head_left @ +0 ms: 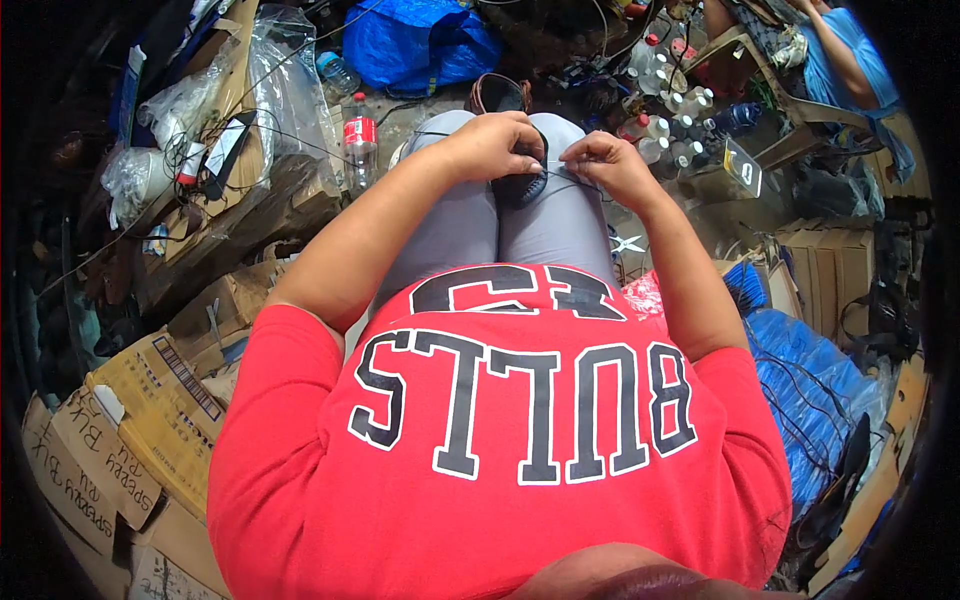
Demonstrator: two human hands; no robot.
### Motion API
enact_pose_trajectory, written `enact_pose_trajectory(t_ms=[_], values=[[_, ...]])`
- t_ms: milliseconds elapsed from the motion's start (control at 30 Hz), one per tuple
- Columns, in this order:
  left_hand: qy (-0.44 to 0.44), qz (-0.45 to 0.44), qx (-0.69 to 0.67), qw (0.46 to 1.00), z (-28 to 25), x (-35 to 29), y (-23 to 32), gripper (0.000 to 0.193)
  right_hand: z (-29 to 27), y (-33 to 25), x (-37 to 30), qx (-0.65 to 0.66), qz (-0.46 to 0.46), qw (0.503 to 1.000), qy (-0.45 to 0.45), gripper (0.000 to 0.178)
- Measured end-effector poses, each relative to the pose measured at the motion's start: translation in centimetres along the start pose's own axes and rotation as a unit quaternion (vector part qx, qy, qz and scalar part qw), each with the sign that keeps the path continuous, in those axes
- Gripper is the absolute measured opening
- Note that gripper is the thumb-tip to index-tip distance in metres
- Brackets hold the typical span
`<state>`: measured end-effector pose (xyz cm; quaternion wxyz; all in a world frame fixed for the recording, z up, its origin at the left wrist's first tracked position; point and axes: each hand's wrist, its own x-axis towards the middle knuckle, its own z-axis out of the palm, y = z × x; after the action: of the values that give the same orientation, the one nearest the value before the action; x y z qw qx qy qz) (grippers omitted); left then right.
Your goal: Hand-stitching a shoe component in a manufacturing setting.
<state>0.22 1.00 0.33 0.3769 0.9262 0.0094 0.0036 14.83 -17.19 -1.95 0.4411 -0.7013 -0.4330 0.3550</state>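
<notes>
My left hand [500, 147] grips a small black piece with a ribbed or woven edge [520, 188], which looks like part of a shoe, above my grey-trousered knees. The fingers cover much of it. A thin dark cord loops up beside this hand. To the right, apart from the piece, my right hand [608, 168] has thumb and fingertips pinched together; whatever they hold is too small to name. Just beyond my knees sits a brown and black strappy item [500, 93]. Light-handled scissors [627, 244] lie by my right thigh.
A red-capped bottle [360, 145] stands left of my knees. Several bottles [672, 115] cluster at the far right near a wooden frame [790, 105]. Blue sheeting [420, 45] lies ahead, cardboard boxes [165, 390] at left. Another person's blue clothing [850, 60] shows far right.
</notes>
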Motion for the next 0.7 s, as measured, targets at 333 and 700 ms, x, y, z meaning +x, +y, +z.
enact_pose_trajectory(t_ms=[333,700], values=[[-0.078,-0.037,-0.224,0.971,1.0,0.4,-2.5,0.019,1.1,0.6,-0.1,-0.027,-0.067,0.997,-0.015,0.013],[-0.184,-0.030,-0.120,0.975,-0.1,0.5,-1.5,0.024,2.3,-2.4,-2.8,-0.223,-0.133,0.965,0.031,0.019]])
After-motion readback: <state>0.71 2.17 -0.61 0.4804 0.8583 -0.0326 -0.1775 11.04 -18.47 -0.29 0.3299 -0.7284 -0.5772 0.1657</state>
